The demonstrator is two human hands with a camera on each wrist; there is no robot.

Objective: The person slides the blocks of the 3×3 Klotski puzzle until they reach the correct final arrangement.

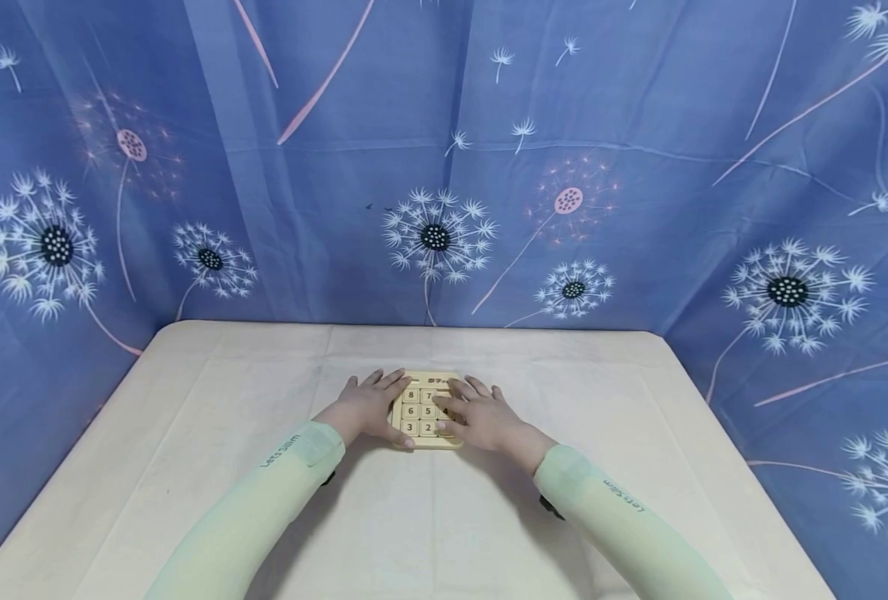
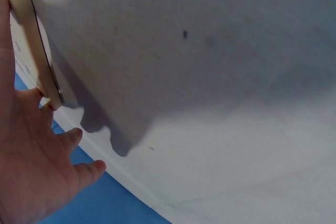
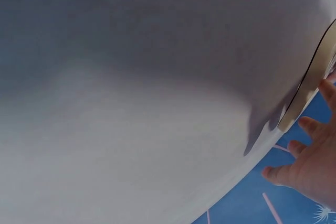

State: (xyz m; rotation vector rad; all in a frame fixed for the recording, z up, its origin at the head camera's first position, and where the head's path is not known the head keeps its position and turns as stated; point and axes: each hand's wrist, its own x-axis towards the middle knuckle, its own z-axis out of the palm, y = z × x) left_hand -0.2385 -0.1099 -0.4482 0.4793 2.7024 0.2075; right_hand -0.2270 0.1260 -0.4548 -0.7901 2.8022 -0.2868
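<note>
A pale yellow number slide puzzle (image 1: 428,445) lies flat on the table, with square tiles marked 8, 7, 6, 5, 4, 3 and 2 showing. My left hand (image 1: 372,408) holds the board along its left side, the thumb at the near left corner and the index finger at the far edge; its outer fingers stick out past the board. From the right, my right hand (image 1: 489,421) reaches over the tiles with spread fingers, index finger and thumb on the right-hand columns, hiding part of them. Both wrist views show the board's rounded side edge (image 2: 39,51) near the fingers.
A cream cloth covers the table (image 1: 188,500), its far corners rounded. Behind it and on both sides hangs a blue curtain (image 1: 323,208) with a dandelion print. Pale green sleeves (image 1: 263,492) cover both forearms.
</note>
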